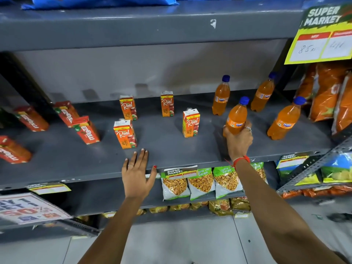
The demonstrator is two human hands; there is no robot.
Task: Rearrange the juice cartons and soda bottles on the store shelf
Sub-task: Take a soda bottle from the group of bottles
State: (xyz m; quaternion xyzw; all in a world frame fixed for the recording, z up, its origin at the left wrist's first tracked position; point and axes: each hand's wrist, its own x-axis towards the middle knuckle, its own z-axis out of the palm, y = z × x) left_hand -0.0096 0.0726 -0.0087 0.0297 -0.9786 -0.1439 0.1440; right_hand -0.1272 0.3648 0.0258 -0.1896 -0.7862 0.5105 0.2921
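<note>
We are reaching into a grey metal shelf (171, 145) with both hands. Our right hand (239, 139) is closing its grip around the lower body of an orange Fanta bottle (237, 116), fingers wrapped behind it and thumb at the front; we cannot tell whether the bottle's base is touching the shelf. Three more Fanta bottles are standing near it: one behind and to the left (221, 96), one at the back right (263, 93), and one to the right, nearer the front (284, 120). Our left hand (137, 173) is resting flat on the shelf's front edge, fingers spread wide, gripping nothing. Just beyond its fingertips an orange Real juice carton (125, 134) is standing upright. Three other Real cartons are standing apart from one another: one behind it (128, 108), one at the back centre (167, 104), and one in the middle of the shelf (191, 123). To the left, red Maaza cartons (86, 130) are sitting scattered and leaning in this wide view. Snack packets (202, 182) are hanging below the shelf.
</note>
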